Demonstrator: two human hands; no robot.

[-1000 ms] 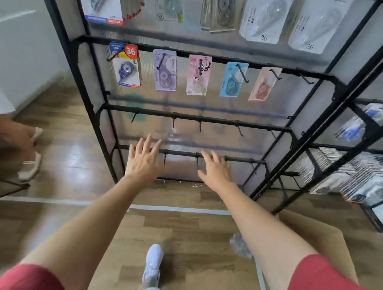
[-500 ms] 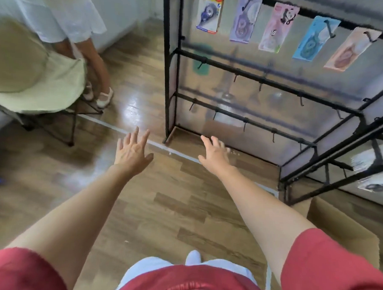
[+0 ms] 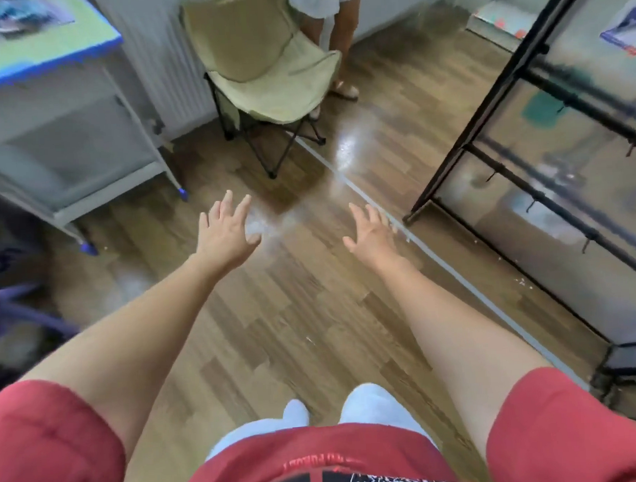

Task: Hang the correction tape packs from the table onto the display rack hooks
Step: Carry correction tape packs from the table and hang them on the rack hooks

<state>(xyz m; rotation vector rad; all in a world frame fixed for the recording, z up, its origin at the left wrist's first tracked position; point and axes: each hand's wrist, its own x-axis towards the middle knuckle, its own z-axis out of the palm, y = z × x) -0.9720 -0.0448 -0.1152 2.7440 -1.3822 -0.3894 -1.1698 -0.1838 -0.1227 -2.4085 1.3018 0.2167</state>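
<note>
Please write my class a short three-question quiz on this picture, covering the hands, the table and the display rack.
1. True or false: the left hand grips something.
2. In view, the table lies on which side of the display rack? A) left B) right C) directly beneath
3. Fill in: the right hand hovers with fingers ___ above the wooden floor.
Key: 1 false; 2 A; 3 spread.

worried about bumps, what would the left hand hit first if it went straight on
Likely the folding chair, across bare floor; the left hand points toward it, though depth is unclear.
</note>
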